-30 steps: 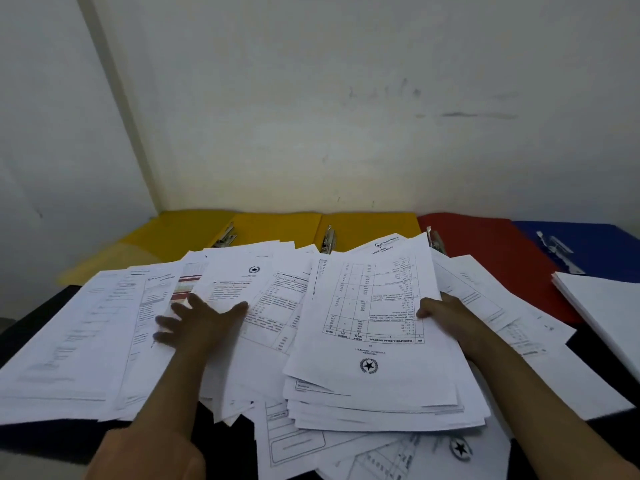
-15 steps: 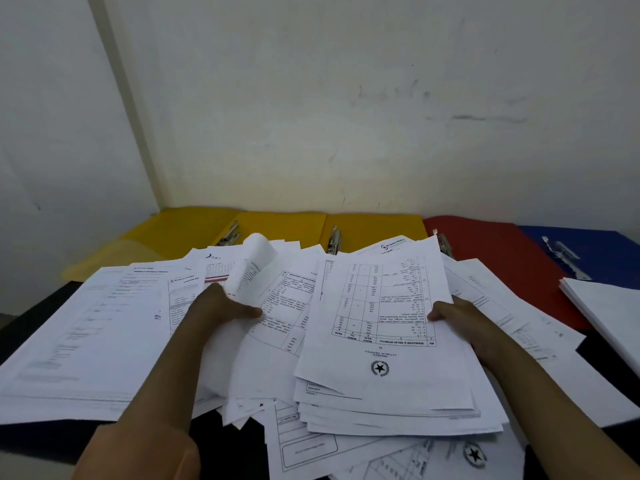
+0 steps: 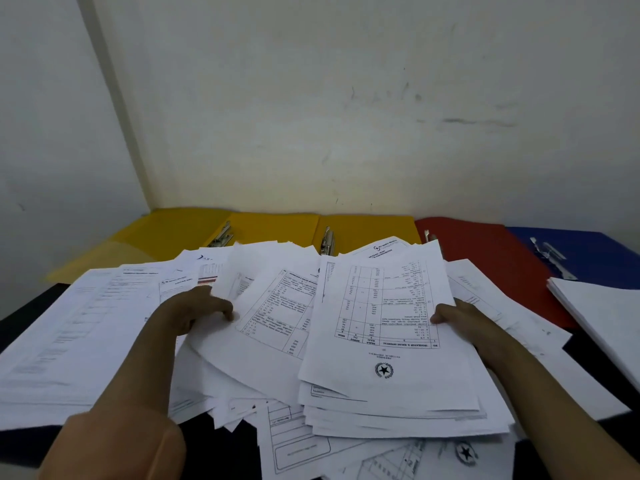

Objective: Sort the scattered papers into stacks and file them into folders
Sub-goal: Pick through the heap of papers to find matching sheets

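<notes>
**Gripping papers with both hands**

Holding a thick stack point(image 3: 388, 358) at its right edge, the right hand point(image 3: 460, 323) has its thumb on top. Left hand point(image 3: 194, 310) pinches a loose sheet point(image 3: 270, 306) just beside it. More papers point(image 3: 69, 334) cover the dark table point(image 3: 20, 313); yellow point(image 3: 277, 226), red point(image 3: 485, 247) and blue folders point(image 3: 595, 251) lie open behind.

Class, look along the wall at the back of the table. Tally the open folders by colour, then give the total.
Yellow folders: 2
Red folder: 1
Blue folder: 1
Total: 4 folders, each lying open with its metal clip showing.
</notes>
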